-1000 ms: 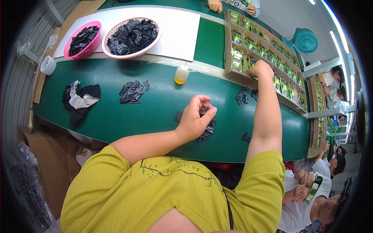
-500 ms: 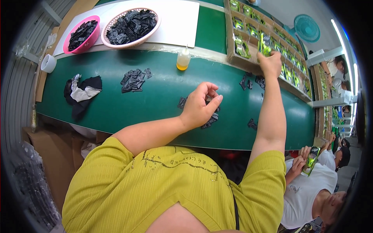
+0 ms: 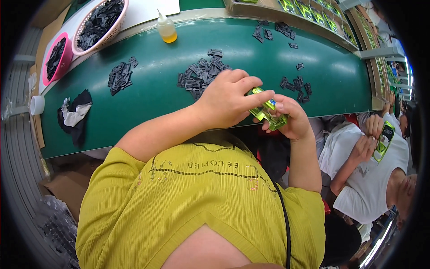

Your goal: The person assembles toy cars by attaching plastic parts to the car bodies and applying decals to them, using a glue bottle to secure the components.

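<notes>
A shiny lime-green plastic frame-like part is between my hands, just over the table's near edge. My right hand grips its right side. My left hand closes on its upper left side, with fingers laid over the top. The fingers hide much of the part, so its full shape does not show. A pile of small black plastic pieces lies on the green table right beyond my left hand. Smaller groups of black pieces lie beyond my right hand.
Cardboard trays of green parts stand at the far right. A bottle with yellow liquid stands at the back. A pink basin, a pale basket and a dark cloth are on the left. A co-worker's hands hold another green part at right.
My right hand has brought a green part from the tray back to me. My left hand has left the black pile and taken hold of the part. The view has shifted.
</notes>
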A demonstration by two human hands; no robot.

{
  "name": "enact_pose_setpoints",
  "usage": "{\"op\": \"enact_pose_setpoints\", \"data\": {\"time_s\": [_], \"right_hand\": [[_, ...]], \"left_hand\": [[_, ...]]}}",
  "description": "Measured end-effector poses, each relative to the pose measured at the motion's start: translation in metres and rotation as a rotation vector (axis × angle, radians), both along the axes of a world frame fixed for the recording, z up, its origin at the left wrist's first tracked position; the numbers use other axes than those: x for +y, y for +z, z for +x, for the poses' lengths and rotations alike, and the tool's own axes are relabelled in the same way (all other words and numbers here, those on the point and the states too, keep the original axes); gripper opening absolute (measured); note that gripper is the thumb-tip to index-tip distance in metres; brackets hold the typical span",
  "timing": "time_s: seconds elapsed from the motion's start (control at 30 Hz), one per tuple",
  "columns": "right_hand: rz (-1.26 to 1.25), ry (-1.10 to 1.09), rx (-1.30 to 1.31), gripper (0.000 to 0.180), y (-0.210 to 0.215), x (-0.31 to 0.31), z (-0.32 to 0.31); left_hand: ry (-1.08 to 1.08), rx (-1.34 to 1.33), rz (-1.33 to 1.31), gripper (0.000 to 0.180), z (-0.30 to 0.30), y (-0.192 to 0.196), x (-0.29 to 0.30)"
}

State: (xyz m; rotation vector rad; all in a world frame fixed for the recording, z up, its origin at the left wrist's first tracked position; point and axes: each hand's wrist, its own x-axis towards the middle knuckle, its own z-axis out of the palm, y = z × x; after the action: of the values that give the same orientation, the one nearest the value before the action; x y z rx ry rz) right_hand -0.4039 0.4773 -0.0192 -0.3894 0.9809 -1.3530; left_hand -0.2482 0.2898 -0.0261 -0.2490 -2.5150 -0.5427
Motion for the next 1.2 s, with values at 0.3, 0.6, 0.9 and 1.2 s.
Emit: {"op": "enact_pose_setpoints", "data": {"time_s": [0.3, 0.6, 0.9, 1.2], "right_hand": [[0.393, -0.709, 1.244, 0.022, -0.035, 0.079, -0.053], [0.466, -0.424, 1.892, 0.027, -0.022, 0.065, -0.045], [0.487, -0.745, 1.980, 0.015, -0.008, 0.072, -0.048], [-0.095, -0.546, 0.971, 0.020, 0.004, 0.007, 0.033]], "left_hand": [[0.054, -0.298, 0.115, 0.058, -0.006, 0.003, 0.017], [0.078, -0.191, 0.138, 0.058, 0.004, -0.010, 0.011], [0.074, -0.185, 0.280, 0.052, 0.002, -0.011, 0.008], [0.178, -0.284, 0.517, 0.019, -0.005, -0.018, -0.003]]}}
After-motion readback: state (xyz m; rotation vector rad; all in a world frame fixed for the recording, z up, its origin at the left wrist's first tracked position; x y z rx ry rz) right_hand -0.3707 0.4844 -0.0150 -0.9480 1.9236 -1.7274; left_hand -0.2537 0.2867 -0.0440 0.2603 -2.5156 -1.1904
